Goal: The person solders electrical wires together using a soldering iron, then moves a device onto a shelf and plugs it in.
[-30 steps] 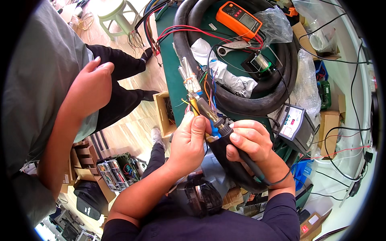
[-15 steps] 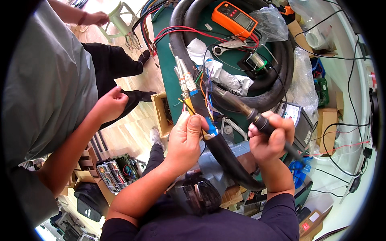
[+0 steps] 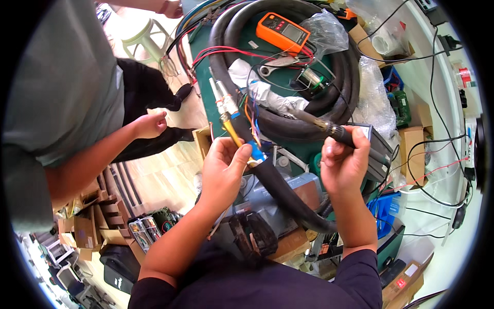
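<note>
My left hand [image 3: 221, 172] pinches a yellow-sleeved wire [image 3: 231, 130] between thumb and fingers, where it leaves the stripped end of a thick black cable [image 3: 283, 193]. Metal connector pins [image 3: 221, 100] top the cable's split-out conductors, and thin coloured wires [image 3: 252, 116] fan out beside them. In my right hand [image 3: 343, 165] is a soldering iron [image 3: 314, 121], gripped by its dark handle. Its tip points up and left, apart from the thin wires.
A blue-grey bench vise [image 3: 296, 193] stands below the cable. Coiled black cable [image 3: 355, 77] surrounds an adjustable wrench [image 3: 278, 64] and white plastic wrapping [image 3: 265, 92]. An orange multimeter [image 3: 283, 33] lies at the far side. Another person's hand [image 3: 151, 125] is at the left.
The view has shifted, so the bench sits further left. My right hand has drawn the soldering iron away from the thin wires. The other person's upper arm reaches nearer the bench.
</note>
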The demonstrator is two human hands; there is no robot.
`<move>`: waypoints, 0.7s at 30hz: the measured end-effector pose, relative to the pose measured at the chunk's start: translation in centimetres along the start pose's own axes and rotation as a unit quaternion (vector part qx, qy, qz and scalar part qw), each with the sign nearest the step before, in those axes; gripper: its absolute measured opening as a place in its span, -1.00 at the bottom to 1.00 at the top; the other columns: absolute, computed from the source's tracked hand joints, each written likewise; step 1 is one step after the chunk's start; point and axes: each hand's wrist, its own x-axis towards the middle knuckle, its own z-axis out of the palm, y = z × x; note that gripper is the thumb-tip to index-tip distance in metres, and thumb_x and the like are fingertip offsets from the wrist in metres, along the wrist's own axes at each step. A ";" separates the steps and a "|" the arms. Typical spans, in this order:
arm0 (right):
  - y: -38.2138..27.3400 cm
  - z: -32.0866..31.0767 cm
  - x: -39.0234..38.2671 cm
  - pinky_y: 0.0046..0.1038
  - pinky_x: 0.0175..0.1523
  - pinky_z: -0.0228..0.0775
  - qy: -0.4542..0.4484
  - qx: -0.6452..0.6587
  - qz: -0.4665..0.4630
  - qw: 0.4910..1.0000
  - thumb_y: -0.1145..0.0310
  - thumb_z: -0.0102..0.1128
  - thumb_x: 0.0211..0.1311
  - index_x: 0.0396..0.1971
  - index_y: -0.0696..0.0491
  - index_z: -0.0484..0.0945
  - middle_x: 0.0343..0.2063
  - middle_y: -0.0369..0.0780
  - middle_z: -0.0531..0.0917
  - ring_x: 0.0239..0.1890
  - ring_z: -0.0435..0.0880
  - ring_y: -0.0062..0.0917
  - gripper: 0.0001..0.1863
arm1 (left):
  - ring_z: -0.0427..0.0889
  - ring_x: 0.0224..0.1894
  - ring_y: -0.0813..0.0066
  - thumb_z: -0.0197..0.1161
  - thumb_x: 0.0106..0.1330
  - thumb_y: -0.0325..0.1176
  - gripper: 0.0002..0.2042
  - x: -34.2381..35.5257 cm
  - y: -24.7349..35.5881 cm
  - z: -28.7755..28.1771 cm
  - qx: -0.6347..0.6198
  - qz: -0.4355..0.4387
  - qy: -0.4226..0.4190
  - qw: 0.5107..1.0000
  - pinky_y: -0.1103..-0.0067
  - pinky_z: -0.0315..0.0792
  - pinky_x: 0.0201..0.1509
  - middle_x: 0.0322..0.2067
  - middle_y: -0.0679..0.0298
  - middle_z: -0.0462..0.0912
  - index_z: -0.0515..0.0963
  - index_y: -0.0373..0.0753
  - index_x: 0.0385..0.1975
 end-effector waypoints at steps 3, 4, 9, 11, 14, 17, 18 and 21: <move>-0.9 -0.1 -1.0 -0.55 -0.59 0.22 -0.002 -0.015 -0.003 1.000 0.10 0.02 0.27 -0.33 0.07 0.52 -0.68 -0.29 0.48 -0.58 0.47 -0.53 -0.69 | 0.46 -0.42 0.72 0.18 0.31 -0.32 -0.82 -0.6 1.0 -0.3 0.050 0.004 0.021 0.998 0.74 0.37 -0.36 -0.43 0.36 0.52 0.41 -0.30 -0.29; -1.1 -0.1 -1.2 -0.55 -0.59 0.22 -0.002 -0.020 -0.007 1.000 0.10 0.02 0.27 -0.33 0.07 0.52 -0.68 -0.29 0.48 -0.58 0.47 -0.53 -0.69 | 0.46 -0.44 0.71 0.17 0.32 -0.30 -0.82 -0.8 1.4 -0.6 0.071 -0.007 0.021 0.997 0.72 0.38 -0.37 -0.45 0.36 0.52 0.41 -0.29 -0.31; -1.4 0.0 -2.3 -0.54 -0.59 0.20 0.016 -0.044 -0.026 0.999 0.10 0.00 0.28 -0.32 0.09 0.51 -0.68 -0.29 0.47 -0.58 0.48 -0.53 -0.68 | 0.45 -0.52 0.67 0.16 0.33 -0.28 -0.81 -1.0 2.0 -2.3 0.036 -0.016 0.013 0.999 0.69 0.38 -0.45 -0.52 0.35 0.50 0.45 -0.30 -0.31; -1.6 0.0 -2.9 -0.54 -0.59 0.20 0.026 -0.050 -0.035 0.998 0.11 0.00 0.28 -0.32 0.09 0.50 -0.68 -0.29 0.47 -0.59 0.48 -0.53 -0.68 | 0.46 -0.51 0.69 0.17 0.32 -0.30 -0.81 -1.1 1.8 -2.5 -0.005 -0.023 0.010 1.000 0.71 0.38 -0.45 -0.50 0.34 0.52 0.44 -0.30 -0.31; -1.7 -0.2 -3.5 -0.54 -0.59 0.20 0.037 -0.056 -0.049 0.997 0.12 0.00 0.28 -0.32 0.10 0.50 -0.69 -0.29 0.47 -0.59 0.48 -0.53 -0.68 | 0.48 -0.46 0.69 0.19 0.30 -0.32 -0.81 -0.8 1.3 -2.6 -0.035 -0.023 0.006 0.999 0.71 0.39 -0.40 -0.44 0.32 0.54 0.44 -0.32 -0.25; -1.8 -0.2 -4.1 -0.54 -0.59 0.19 0.047 -0.056 -0.056 0.996 0.13 -0.01 0.28 -0.33 0.10 0.51 -0.70 -0.29 0.46 -0.60 0.47 -0.53 -0.69 | 0.46 -0.44 0.67 0.21 0.28 -0.32 -0.78 -0.4 1.6 -1.4 -0.032 -0.028 -0.002 0.999 0.70 0.37 -0.36 -0.42 0.34 0.54 0.44 -0.31 -0.21; -1.9 -0.2 -4.4 -0.54 -0.59 0.19 0.051 -0.055 -0.059 0.995 0.13 -0.01 0.28 -0.33 0.10 0.52 -0.70 -0.30 0.46 -0.60 0.47 -0.53 -0.69 | 0.45 -0.44 0.67 0.22 0.27 -0.32 -0.77 -0.3 1.7 -1.0 -0.028 -0.032 -0.005 0.999 0.70 0.35 -0.34 -0.43 0.35 0.53 0.44 -0.30 -0.19; -2.1 -0.2 -4.9 -0.54 -0.60 0.18 0.061 -0.052 -0.064 0.995 0.14 -0.01 0.29 -0.34 0.10 0.52 -0.70 -0.30 0.45 -0.61 0.46 -0.53 -0.69 | 0.45 -0.42 0.69 0.25 0.25 -0.33 -0.79 0.3 1.3 -1.3 -0.028 -0.036 -0.034 0.998 0.71 0.33 -0.30 -0.38 0.34 0.56 0.47 -0.30 -0.23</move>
